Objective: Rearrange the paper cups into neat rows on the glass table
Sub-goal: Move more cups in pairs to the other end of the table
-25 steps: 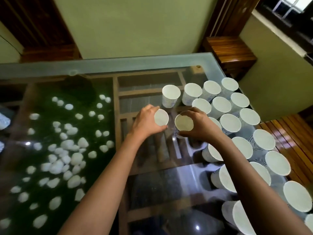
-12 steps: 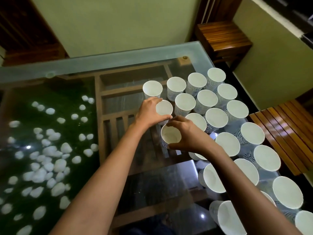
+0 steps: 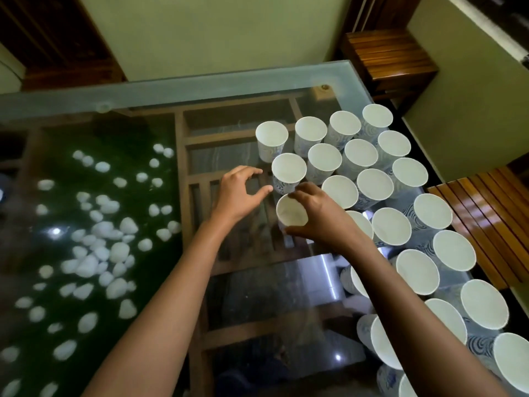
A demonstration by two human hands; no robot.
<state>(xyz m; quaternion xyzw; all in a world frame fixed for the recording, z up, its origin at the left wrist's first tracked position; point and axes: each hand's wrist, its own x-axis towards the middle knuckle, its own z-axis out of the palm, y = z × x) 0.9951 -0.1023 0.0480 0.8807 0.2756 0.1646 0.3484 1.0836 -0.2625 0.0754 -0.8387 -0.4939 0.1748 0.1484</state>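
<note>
Left hand [image 3: 240, 193] has let go of the second-row cup [image 3: 288, 171], fingers now spread just left of it | right hand [image 3: 317, 217] grips a cup [image 3: 291, 211] at the near-left end of the cup rows on the glass table [image 3: 200, 87]

Matt paper cups [image 3: 325, 160] on glossy glass table [image 3: 200, 84].

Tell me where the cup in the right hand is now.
In the head view it sits right of centre on the glass table: the cup stands in the right hand, just in front of the leftmost second-row cup.
</note>
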